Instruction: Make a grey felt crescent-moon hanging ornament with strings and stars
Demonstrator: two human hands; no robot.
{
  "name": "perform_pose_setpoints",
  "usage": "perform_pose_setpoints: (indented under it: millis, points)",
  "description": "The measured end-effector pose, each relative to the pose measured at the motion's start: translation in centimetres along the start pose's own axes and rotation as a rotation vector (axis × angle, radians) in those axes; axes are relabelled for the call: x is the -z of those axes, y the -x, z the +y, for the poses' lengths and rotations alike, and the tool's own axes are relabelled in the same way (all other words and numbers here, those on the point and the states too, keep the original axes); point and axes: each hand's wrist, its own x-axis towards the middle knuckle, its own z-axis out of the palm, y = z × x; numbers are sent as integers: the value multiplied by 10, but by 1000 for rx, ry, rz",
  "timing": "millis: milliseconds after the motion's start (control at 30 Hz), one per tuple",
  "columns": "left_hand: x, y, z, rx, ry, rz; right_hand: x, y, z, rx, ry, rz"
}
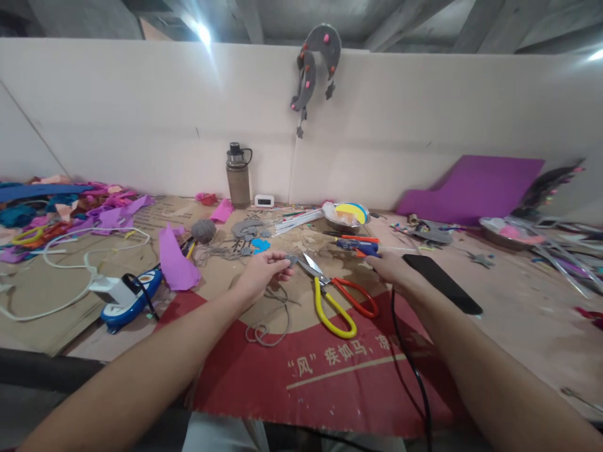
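Observation:
My left hand point(264, 273) pinches a small grey felt piece point(292, 260) between thumb and fingers. Loose grey yarn point(273, 336) trails on the cardboard below it. My right hand point(389, 267) is closed at the handle of a blue glue gun point(355, 247), whose black cord point(414, 370) runs down toward me; most of its fingers are hidden. Between the hands lie scissors point(325, 282) with one yellow and one red handle, blades parted. Left of them are a blue felt cutout point(260, 245) and a ball of grey yarn point(203, 231).
A black phone point(443, 282) lies right of my right forearm. Behind stand a bottle point(238, 179), a small white clock point(264, 201) and a bowl point(346, 226) of scraps. On the left are a blue power strip point(132, 307) with cables and piled felt point(108, 213).

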Motion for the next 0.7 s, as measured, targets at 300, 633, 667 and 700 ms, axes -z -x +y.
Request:
perform_pose_setpoints:
  millis: [300, 633, 667, 700]
  points:
    - [5, -6, 0, 2, 26, 42, 12, 35, -47, 58, -1006, -259]
    - [9, -9, 3, -63, 1, 122, -1, 68, -81, 425, -501, -186]
    - [9, -10, 3, -63, -7, 136, -3, 69, -78, 446, -468, -177]
    - [8, -10, 3, -61, -17, 146, -4, 70, -76, 462, -436, -165]
